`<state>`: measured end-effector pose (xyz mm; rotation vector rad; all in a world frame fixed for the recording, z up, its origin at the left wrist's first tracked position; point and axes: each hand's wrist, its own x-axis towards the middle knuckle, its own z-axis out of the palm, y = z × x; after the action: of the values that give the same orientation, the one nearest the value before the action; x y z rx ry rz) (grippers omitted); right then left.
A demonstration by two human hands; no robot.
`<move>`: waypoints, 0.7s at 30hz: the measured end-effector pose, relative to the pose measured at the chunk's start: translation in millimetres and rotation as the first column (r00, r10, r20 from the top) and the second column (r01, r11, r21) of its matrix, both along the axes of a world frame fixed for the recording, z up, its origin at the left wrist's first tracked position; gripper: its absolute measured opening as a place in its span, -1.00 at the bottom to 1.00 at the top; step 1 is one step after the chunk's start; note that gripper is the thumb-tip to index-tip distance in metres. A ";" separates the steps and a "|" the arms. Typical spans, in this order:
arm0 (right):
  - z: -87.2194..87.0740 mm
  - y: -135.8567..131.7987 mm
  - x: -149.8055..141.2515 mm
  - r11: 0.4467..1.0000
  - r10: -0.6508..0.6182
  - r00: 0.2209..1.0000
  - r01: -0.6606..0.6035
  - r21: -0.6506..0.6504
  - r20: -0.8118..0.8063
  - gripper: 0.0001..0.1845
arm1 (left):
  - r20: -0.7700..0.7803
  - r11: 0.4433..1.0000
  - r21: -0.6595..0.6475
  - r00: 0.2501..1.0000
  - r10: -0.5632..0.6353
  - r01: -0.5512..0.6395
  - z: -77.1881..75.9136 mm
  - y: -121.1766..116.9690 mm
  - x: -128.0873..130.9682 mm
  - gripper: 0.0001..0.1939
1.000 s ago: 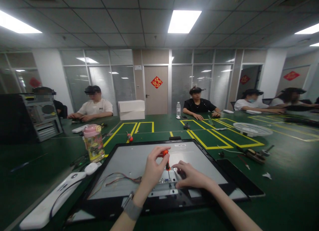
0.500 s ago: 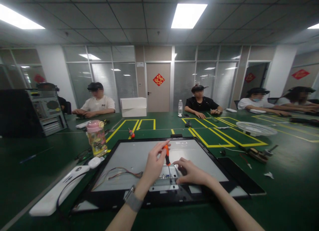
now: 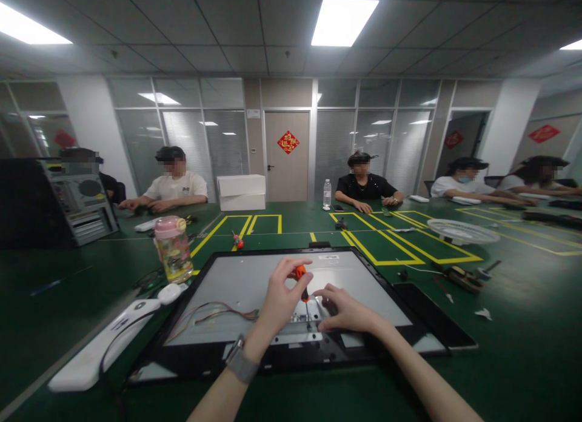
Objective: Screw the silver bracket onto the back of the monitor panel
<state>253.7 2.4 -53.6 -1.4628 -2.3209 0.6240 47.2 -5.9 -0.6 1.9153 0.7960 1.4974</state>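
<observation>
My left hand (image 3: 284, 291), with a watch on its wrist, holds the orange and black handle of a screwdriver (image 3: 301, 273) between thumb and fingers. The screwdriver stands nearly upright, its shaft pointing down at a small circuit board (image 3: 299, 318) on a metal bracket (image 3: 295, 337). The bracket sits near the close edge of a large flat display panel (image 3: 236, 285) with a black frame, lying back side up. My right hand (image 3: 343, 310) rests beside the bracket, thumb and index finger apart around the shaft's right side; whether it touches the shaft I cannot tell. Thin cables (image 3: 222, 311) lie on the panel's left.
Left of the panel are a white power strip (image 3: 97, 346) and a pink-lidded bottle (image 3: 173, 249). A dark flat panel (image 3: 434, 316) lies at the right, with a tool (image 3: 464, 276) beyond. A white box (image 3: 242, 194) stands across the table. Several people sit opposite.
My left fingers have shifted on the screwdriver handle, the index finger now arching over its top. The view has moved slightly. My right hand stays in nearly the same place.
</observation>
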 end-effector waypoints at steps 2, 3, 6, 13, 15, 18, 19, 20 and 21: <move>0.7 -0.2 -0.4 1.000 -0.002 1.000 0.002 -0.006 0.006 -0.22 | 0.011 1.000 -0.008 1.000 -0.025 0.025 0.3 0.3 -0.1 -0.70; 1.3 -0.5 -0.7 1.000 -0.002 1.000 0.002 -0.009 0.009 -0.22 | 0.017 0.999 -0.021 0.999 -0.045 0.046 0.3 0.6 0.1 -0.67; 3.7 -1.8 -1.5 1.000 0.002 1.000 -0.002 -0.010 0.018 -0.23 | 0.018 0.997 -0.059 0.998 -0.057 0.058 -0.7 1.2 1.2 -0.66; 3.3 -1.3 -0.4 1.000 0.010 1.000 -0.010 -0.002 0.008 -0.24 | 0.049 0.999 -0.027 0.999 -0.022 0.023 -1.0 -1.2 3.3 -0.67; 1.0 0.1 0.6 1.000 0.013 1.000 -0.013 0.002 0.005 -0.24 | 0.070 0.996 -0.045 0.995 -0.068 0.071 -0.8 -1.5 3.6 -0.66; -3.2 2.3 2.2 1.000 0.019 1.000 -0.019 0.013 -0.001 -0.23 | 0.072 0.997 -0.064 0.996 -0.044 0.048 -0.8 -2.0 4.2 -0.71; -4.4 2.9 2.5 1.000 0.021 1.000 -0.020 0.016 -0.004 -0.23 | 0.074 0.997 -0.065 0.997 -0.026 0.031 -0.9 -2.1 4.2 -0.72; -5.2 3.3 2.7 1.000 0.023 1.000 -0.023 0.019 -0.007 -0.23 | 0.078 0.998 -0.065 0.997 -0.019 0.024 -0.9 -2.2 4.3 -0.72; -5.5 3.6 2.8 0.999 0.025 1.000 -0.025 0.020 -0.010 -0.23 | 0.087 0.997 -0.067 0.996 -0.027 0.033 -1.0 -2.1 4.3 -0.71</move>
<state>256.4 6.0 -59.2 -1.4206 -2.3346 0.6113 51.5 -8.0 -1.7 1.7930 0.7671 1.5041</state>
